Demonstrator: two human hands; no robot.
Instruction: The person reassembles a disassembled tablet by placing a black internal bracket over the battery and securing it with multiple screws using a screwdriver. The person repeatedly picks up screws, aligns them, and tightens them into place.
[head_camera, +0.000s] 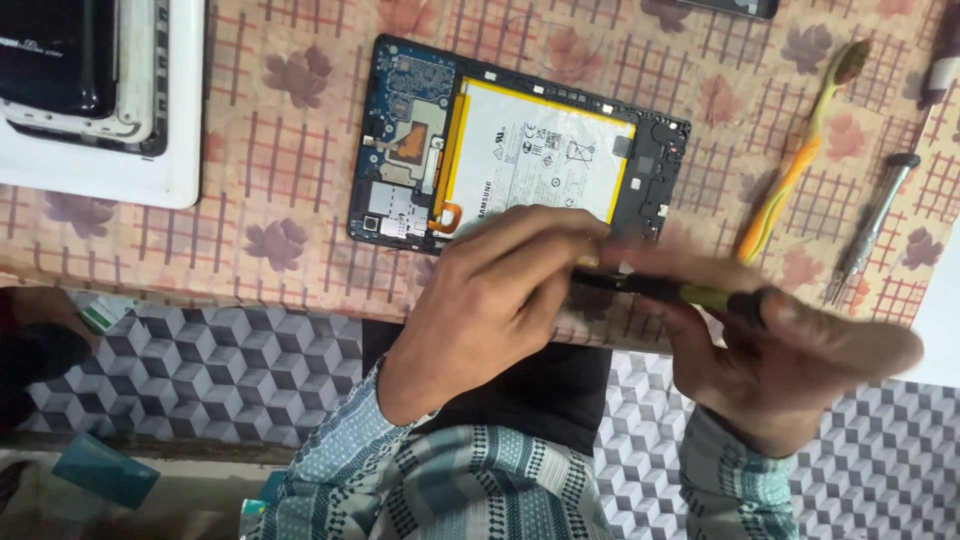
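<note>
An opened tablet lies back-up on the floral tablecloth, showing its white battery and blue circuit board. My left hand rests at the tablet's near edge, fingers curled on the tip end of a black and green screwdriver. My right hand, blurred by motion, grips that screwdriver's handle just right of the left hand. The tool lies nearly level over the table's front edge.
A white tray with stacked phone parts sits at the upper left. An orange and green toothbrush and metal tweezers lie to the right. The floor below has grey cube-pattern tiles.
</note>
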